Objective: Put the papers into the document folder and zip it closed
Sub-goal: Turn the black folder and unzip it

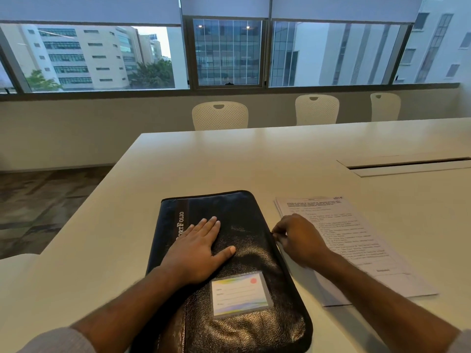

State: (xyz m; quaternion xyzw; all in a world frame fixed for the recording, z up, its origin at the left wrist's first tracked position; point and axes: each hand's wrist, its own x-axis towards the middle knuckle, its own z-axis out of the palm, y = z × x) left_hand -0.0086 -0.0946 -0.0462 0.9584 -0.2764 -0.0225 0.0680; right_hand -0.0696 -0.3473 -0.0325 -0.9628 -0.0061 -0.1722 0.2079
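The white surface point(229, 159) runs out ahead of both your hands, with a long dark cable slot point(407, 164) set into it ahead and to the right of your right grip. Past its far edge three white perforated chairs point(220, 115) stand under a row of windows point(226, 52) with blinds half lowered.

The black document folder point(244, 253) lies flat on the surface under your left grip, reaching from well ahead of your fingers back toward you past your wrist. White lettering runs along a stripe at its left side, partly covered by your hand. A clear card pocket point(240, 294) with a name card in it sits on the cover just behind and to the right of your left grip.

The papers point(356, 240) lie in a loose stack on the surface, outside the folder, just right of its right edge and partly under your right grip and forearm. The top sheet is printed; the text is too small to read.

Your left hand point(198, 253) is spread, palm down, fingers straight and together, thumb out to the right, pressing on the folder cover. Your right hand point(298, 238) is curled at the folder's right edge, fingertips pinched together at what looks like the zip point(274, 233); the puller itself is too small to make out.
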